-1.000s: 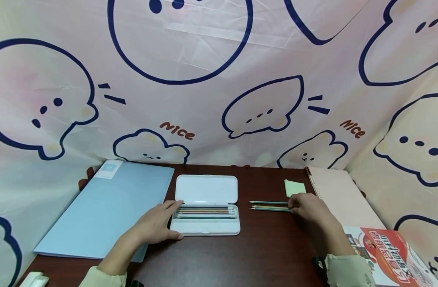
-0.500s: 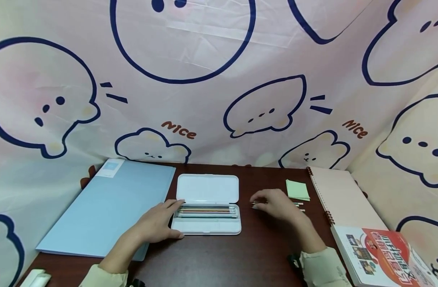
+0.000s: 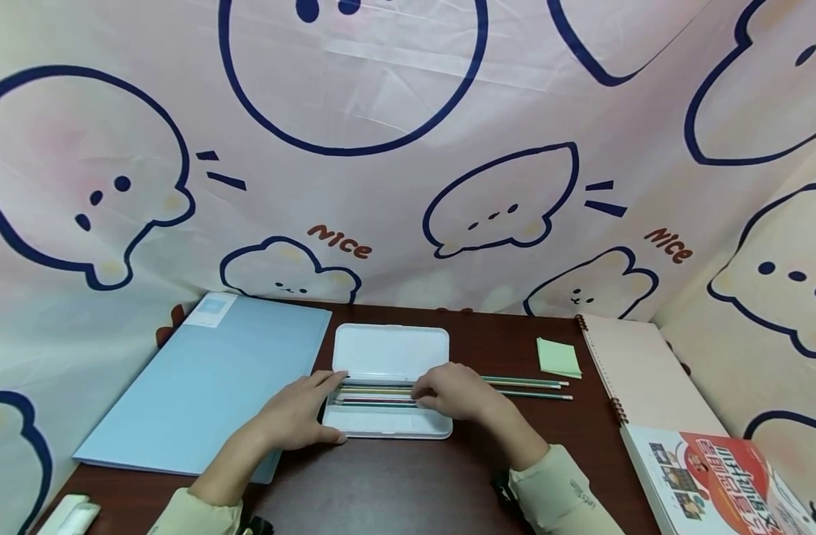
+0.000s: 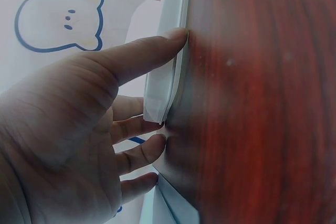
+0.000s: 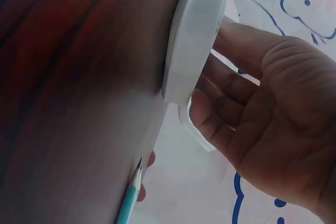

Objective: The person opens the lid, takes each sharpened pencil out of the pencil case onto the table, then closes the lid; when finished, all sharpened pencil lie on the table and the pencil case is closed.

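Observation:
A white pencil case lies open mid-table, its lid folded back, with several coloured pencils in the tray. My left hand rests flat against the case's left end, thumb along the front edge; in the left wrist view its straight fingers touch the case rim. My right hand hovers over the tray's right end, curled fingertips on a pencil lying in it. In the right wrist view the fingers reach behind the case wall. Two teal pencils lie to the right.
A blue folder covers the table's left side. Green sticky notes and a pink spiral notebook sit at the right, a printed book at the front right. A small white object lies at the front left.
My right hand moved left from the loose pencils on the table to the tray of the case. The left hand stayed on the case.

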{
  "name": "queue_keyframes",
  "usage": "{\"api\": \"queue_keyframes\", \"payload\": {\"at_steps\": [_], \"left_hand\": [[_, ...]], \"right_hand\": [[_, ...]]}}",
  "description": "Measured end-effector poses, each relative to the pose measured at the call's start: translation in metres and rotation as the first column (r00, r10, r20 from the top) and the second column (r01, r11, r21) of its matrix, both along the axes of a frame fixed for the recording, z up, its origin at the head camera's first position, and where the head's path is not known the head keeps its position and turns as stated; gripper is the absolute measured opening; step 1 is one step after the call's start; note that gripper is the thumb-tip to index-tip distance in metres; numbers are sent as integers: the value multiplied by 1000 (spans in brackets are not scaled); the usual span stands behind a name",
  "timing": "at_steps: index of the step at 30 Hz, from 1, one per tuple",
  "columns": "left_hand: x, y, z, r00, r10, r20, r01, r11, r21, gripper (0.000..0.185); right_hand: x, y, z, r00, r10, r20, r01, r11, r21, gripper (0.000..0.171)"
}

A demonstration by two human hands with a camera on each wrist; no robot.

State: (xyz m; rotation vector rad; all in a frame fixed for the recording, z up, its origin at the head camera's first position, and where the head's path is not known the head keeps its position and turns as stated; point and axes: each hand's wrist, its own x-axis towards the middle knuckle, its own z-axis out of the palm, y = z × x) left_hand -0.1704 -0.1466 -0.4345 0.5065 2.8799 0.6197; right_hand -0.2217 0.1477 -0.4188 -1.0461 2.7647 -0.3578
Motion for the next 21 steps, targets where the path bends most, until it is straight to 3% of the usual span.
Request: {"api": "queue_keyframes", "payload": {"at_steps": [11, 21], "left_hand": [[0, 0, -1, 1000, 1, -2, -1, 1000, -9, 98], [-2, 0, -2, 1000, 2, 16, -2, 1000, -8, 99]], "right_hand": [[-1, -8, -4, 1000, 2, -14, -1, 1000, 6, 10], [0, 18, 5, 997, -74, 23, 76, 989, -130, 4]]}}
